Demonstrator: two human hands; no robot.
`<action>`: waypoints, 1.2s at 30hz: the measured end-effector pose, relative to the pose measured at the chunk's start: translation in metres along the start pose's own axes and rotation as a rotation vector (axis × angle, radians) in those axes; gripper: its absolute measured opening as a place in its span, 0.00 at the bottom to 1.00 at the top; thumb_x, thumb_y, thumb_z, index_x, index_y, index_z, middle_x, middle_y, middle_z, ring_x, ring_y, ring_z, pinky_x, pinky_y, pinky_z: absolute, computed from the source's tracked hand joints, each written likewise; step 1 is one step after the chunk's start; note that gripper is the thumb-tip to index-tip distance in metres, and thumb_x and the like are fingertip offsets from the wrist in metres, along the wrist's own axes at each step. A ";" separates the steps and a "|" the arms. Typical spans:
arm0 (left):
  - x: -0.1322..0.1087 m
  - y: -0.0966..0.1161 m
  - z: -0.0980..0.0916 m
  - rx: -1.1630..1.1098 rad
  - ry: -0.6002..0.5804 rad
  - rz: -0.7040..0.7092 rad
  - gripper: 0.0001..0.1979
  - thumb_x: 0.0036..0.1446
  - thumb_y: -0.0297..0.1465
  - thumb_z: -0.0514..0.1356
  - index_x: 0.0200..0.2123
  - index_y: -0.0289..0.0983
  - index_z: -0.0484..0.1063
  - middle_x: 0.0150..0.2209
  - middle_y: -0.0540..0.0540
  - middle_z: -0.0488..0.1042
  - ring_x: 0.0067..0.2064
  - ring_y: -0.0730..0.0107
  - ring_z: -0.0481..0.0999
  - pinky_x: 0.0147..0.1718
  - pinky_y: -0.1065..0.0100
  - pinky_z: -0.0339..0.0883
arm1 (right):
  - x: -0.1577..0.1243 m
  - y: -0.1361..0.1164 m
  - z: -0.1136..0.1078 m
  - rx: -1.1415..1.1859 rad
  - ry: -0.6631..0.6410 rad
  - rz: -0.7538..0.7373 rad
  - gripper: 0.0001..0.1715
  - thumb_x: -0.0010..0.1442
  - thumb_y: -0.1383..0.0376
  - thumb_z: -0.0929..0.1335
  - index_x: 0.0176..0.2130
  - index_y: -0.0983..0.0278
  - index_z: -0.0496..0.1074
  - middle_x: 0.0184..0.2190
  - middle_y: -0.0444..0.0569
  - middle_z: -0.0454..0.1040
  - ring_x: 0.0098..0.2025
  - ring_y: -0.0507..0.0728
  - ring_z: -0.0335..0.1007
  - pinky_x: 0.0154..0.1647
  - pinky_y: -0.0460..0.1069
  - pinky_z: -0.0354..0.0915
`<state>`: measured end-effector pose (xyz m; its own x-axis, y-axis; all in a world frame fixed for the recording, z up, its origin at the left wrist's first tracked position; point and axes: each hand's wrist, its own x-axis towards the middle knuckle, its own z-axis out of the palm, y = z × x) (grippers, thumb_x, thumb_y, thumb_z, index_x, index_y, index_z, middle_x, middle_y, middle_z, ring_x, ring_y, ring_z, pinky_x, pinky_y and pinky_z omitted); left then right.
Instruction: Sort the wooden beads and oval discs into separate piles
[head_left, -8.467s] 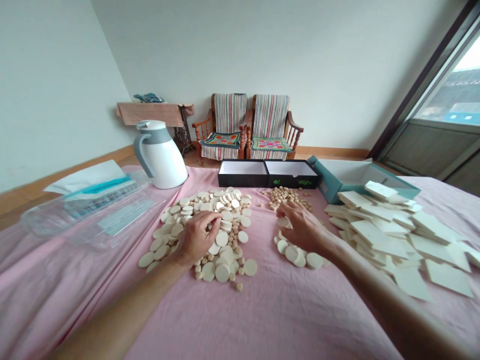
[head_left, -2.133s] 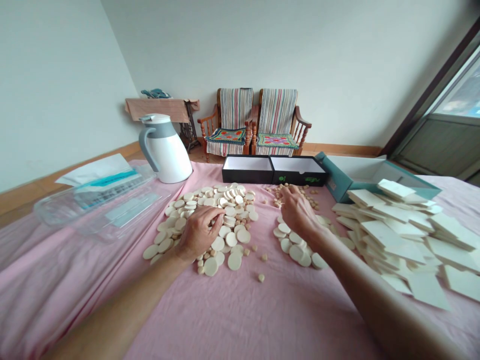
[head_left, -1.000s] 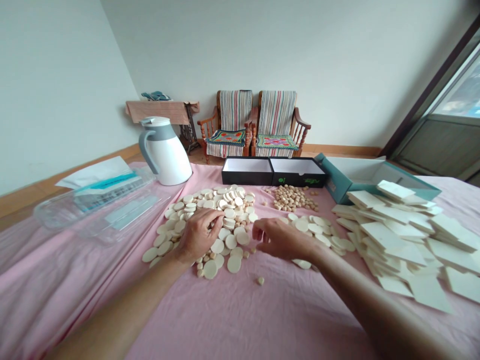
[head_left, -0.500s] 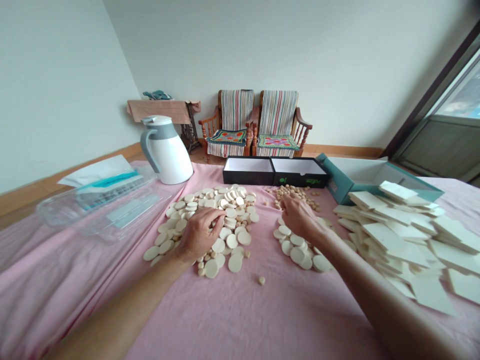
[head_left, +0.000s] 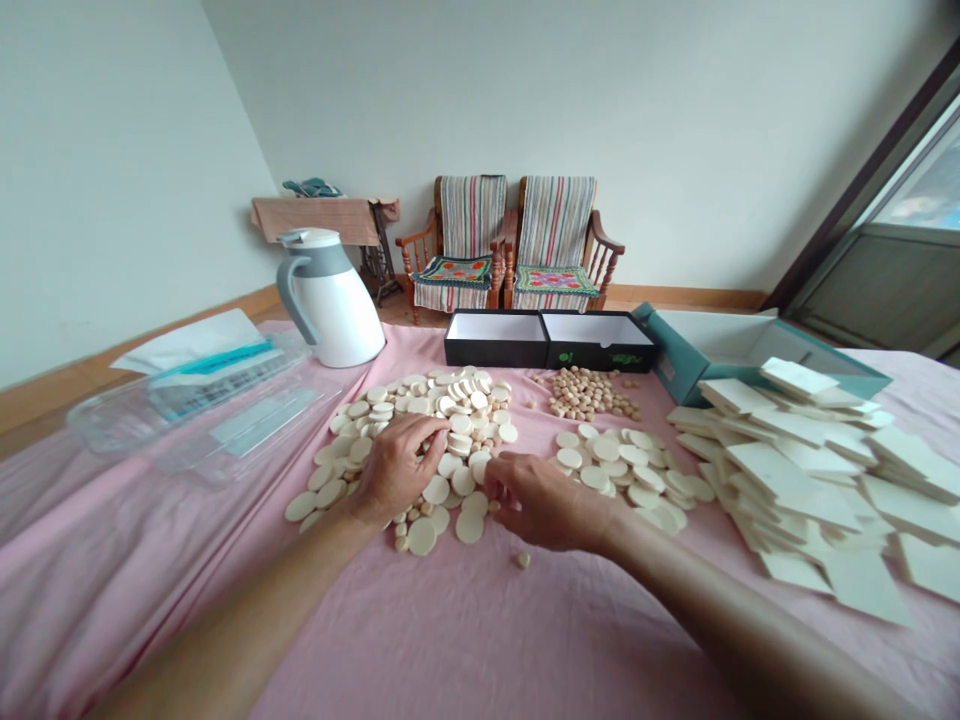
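discs (head_left: 606,449): cream | small blocks (head_left: 581,392): tan | tiles (head_left: 776,470): off-white | cloth (head_left: 480,630): pink | low box (head_left: 592,358): black, white inside, green print (probably lettering, blurred) | jug (head_left: 349,320): white/grey | chair covers (head_left: 555,220): striped

A pink cloth (head_left: 600,640) carries discs (head_left: 439,489), blocks (head_left: 581,393), tiles (head_left: 780,478) and boxes (head_left: 495,353).

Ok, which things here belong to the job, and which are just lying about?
Apparently in the job:
mixed pile of discs and small pieces, at left hand and right hand
disc pile
small-piece pile

Perhaps just lying about, untouched:
white jug
plastic packaging
square panels
black boxes
teal box
armchairs
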<state>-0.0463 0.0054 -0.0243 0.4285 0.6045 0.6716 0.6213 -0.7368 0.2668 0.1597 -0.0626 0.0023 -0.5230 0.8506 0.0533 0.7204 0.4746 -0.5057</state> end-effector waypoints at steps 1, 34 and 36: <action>0.000 -0.001 0.001 -0.002 -0.003 -0.004 0.08 0.58 0.27 0.54 0.36 0.37 0.73 0.33 0.45 0.76 0.37 0.67 0.74 0.39 0.67 0.67 | 0.000 -0.002 0.004 -0.020 0.001 0.005 0.08 0.49 0.75 0.64 0.32 0.65 0.65 0.32 0.47 0.69 0.30 0.49 0.63 0.29 0.43 0.54; 0.000 -0.001 0.001 -0.009 0.002 0.007 0.07 0.58 0.28 0.54 0.36 0.37 0.73 0.33 0.45 0.76 0.37 0.67 0.75 0.38 0.67 0.68 | -0.013 0.001 -0.033 -0.333 -0.259 0.060 0.14 0.49 0.78 0.62 0.35 0.67 0.71 0.37 0.54 0.71 0.38 0.56 0.67 0.34 0.47 0.58; 0.000 -0.001 0.000 -0.007 0.009 0.009 0.07 0.58 0.28 0.54 0.35 0.37 0.73 0.33 0.45 0.76 0.36 0.67 0.75 0.37 0.67 0.68 | -0.010 0.016 -0.039 -0.443 -0.005 0.239 0.14 0.53 0.78 0.60 0.37 0.68 0.69 0.37 0.57 0.69 0.37 0.56 0.66 0.34 0.48 0.58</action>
<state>-0.0464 0.0059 -0.0245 0.4284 0.5949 0.6801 0.6130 -0.7443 0.2650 0.1945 -0.0547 0.0269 -0.3213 0.9467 -0.0240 0.9438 0.3181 -0.0895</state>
